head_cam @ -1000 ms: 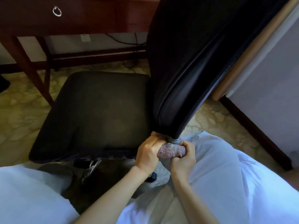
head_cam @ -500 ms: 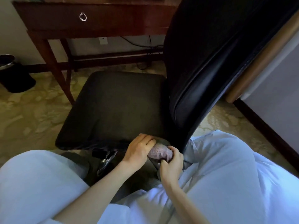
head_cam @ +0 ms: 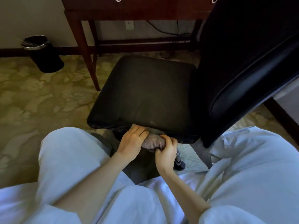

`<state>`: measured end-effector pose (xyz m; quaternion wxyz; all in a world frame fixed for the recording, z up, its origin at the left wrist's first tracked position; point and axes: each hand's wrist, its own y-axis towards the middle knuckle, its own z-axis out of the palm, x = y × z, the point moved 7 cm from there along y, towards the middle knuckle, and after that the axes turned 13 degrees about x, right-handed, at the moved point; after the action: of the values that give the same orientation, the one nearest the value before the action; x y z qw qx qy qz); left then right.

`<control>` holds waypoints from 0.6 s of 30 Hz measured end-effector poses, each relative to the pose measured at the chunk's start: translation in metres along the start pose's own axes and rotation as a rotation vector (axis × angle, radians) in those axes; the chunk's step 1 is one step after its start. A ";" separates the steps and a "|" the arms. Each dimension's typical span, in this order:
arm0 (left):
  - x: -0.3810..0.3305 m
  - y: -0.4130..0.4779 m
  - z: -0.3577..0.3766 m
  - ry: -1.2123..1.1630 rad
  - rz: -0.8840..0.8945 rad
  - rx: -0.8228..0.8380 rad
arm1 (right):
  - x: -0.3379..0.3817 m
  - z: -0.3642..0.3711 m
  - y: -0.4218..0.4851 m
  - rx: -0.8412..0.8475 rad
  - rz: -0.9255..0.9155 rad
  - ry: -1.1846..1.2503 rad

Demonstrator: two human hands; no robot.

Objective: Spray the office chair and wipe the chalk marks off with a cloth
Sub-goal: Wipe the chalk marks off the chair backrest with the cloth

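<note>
Both hands close on the bunched pinkish cloth (head_cam: 152, 142). The left hand (head_cam: 131, 141) curls its fingers over the wad from the left, and the right hand (head_cam: 166, 153) grips the other end with thumb and fingers wrapped round it. The cloth sits at the near edge of the seat cushion (head_cam: 145, 94) of the office chair (head_cam: 203, 97), touching the rim where the dark upholstery turns under.

Judging from this, the step in hand is wiping along that front edge. To do it well, the person would want a firm wad with a flat face against the upholstery. It should be pressed into the rolled rim and drawn sideways along it rather than dabbed. A faint pale mark (head_cam: 151, 122) shows on the cushion just above the cloth. It may be chalk, though it is too small to be sure, and it merits a pass. Turning the cloth to a fresh side should prevent smearing.

A metal lever (head_cam: 178, 156) hangs just beneath the right hand and could snag the fabric. No spray bottle is in view. Beyond the cushion rises the black backrest (head_cam: 242, 70), with a wooden desk (head_cam: 137, 8) and a waste bin (head_cam: 42, 54) behind.
</note>
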<state>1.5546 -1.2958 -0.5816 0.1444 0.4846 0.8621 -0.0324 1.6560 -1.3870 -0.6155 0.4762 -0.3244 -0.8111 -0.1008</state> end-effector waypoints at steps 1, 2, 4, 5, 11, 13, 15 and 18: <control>0.004 -0.002 0.001 -0.002 -0.007 -0.005 | 0.000 0.004 0.001 0.010 -0.010 -0.018; 0.007 -0.003 0.001 -0.007 -0.011 -0.010 | 0.001 0.007 0.001 0.020 -0.023 -0.034; 0.008 -0.001 0.003 0.007 -0.005 -0.019 | -0.001 0.005 0.003 0.019 -0.056 -0.064; 0.006 0.002 0.004 0.027 0.001 -0.034 | -0.004 0.000 0.005 0.009 -0.068 -0.077; -0.042 0.028 0.026 0.072 0.080 -0.118 | -0.031 -0.051 0.015 -0.101 -0.053 -0.137; -0.058 0.036 0.032 0.081 0.112 -0.151 | -0.040 -0.066 0.016 -0.159 -0.012 -0.108; -0.075 0.045 0.038 0.067 0.130 -0.160 | -0.051 -0.082 0.017 -0.221 0.064 -0.080; -0.112 0.060 0.055 0.034 0.160 -0.076 | -0.070 -0.111 0.019 -0.326 0.203 -0.044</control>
<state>1.6721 -1.3671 -0.5978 0.1503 0.5467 0.8235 0.0202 1.7701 -1.4549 -0.6180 0.4072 -0.4796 -0.7573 -0.1752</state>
